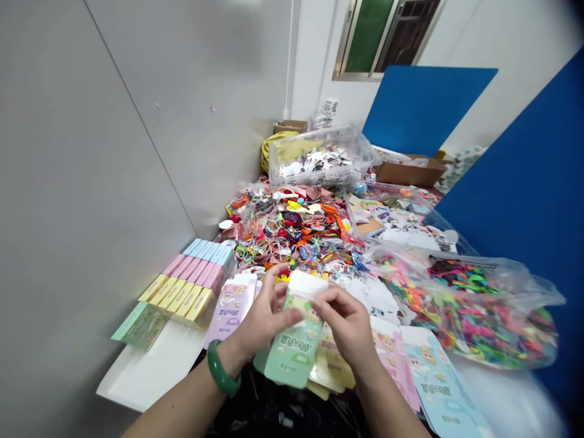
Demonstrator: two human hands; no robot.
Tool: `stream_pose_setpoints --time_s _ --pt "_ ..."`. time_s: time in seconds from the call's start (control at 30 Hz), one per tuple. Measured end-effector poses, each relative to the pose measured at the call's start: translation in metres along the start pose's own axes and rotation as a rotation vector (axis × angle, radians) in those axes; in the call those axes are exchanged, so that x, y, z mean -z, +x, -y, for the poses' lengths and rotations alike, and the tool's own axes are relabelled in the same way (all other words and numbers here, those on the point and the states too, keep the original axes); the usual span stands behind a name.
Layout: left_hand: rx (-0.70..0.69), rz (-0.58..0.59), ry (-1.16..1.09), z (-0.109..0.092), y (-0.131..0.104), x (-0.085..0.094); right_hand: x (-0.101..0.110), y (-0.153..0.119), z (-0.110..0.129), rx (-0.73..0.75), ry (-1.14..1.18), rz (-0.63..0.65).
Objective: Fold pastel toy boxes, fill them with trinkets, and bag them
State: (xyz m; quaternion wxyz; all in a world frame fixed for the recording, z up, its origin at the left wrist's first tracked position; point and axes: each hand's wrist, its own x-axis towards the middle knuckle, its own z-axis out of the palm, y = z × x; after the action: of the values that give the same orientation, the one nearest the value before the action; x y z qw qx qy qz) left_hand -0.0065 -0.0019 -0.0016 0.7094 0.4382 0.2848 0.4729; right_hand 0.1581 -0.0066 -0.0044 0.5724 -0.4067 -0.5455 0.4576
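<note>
A green flat carton (297, 334), long axis running away from the body, is pinched between both partly closed hands (303, 307)

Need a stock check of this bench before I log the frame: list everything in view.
green carton: at least one, between hands
purple cartons: several, left
yellow cartons: several, below hands
pink cartons: several, right
blue cartons: several, far right
small boxes: over a dozen, blue/pink/yellow/green, left
white sheet: one, under boxes
trinkets: uncountable, multicolour, centre
clear bin: one, back
clear bags: several, coloured pieces inside, right
cardboard boxes: two, brown, back
blue panels: two, right
window: one, back wall
bangle: one, green, left wrist
left hand, right hand: on green carton
</note>
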Motion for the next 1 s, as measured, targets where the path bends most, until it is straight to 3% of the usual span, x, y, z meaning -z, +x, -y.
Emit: stream_pose_setpoints --time_s 0.07,0.17,0.27,0.4,0.5,0.87,0.93,1.0 --pt "0.182 0.147 -0.149 0.001 -0.005 0.001 0.001 0.0 0.006 0.022 -0.029 -0.054" --pt "0.348 0.19 -0.191 0.004 -0.008 0.004 0.003 -0.001 0.012 0.107 -0.155 0.011" --pt "0.328 0.171 -0.148 0.004 -0.008 0.006 0.005 -0.002 0.017 0.116 -0.2 0.139" --pt "0.325 0.193 -0.141 0.003 -0.007 0.006 0.009 0.001 0.028 -0.012 -0.201 0.185" --pt "0.297 0.203 -0.154 0.002 -0.007 0.004 0.007 0.003 0.033 -0.016 -0.221 0.216" --pt "0.323 0.183 -0.176 0.001 -0.013 0.009 -0.002 -0.018 0.014 0.571 -0.631 0.126" --pt "0.34 0.195 -0.181 0.0 -0.015 0.008 -0.001 -0.018 0.013 0.618 -0.617 0.12" --pt "0.315 0.217 -0.135 -0.002 -0.017 0.008 -0.001 -0.018 0.016 0.556 -0.534 0.12"
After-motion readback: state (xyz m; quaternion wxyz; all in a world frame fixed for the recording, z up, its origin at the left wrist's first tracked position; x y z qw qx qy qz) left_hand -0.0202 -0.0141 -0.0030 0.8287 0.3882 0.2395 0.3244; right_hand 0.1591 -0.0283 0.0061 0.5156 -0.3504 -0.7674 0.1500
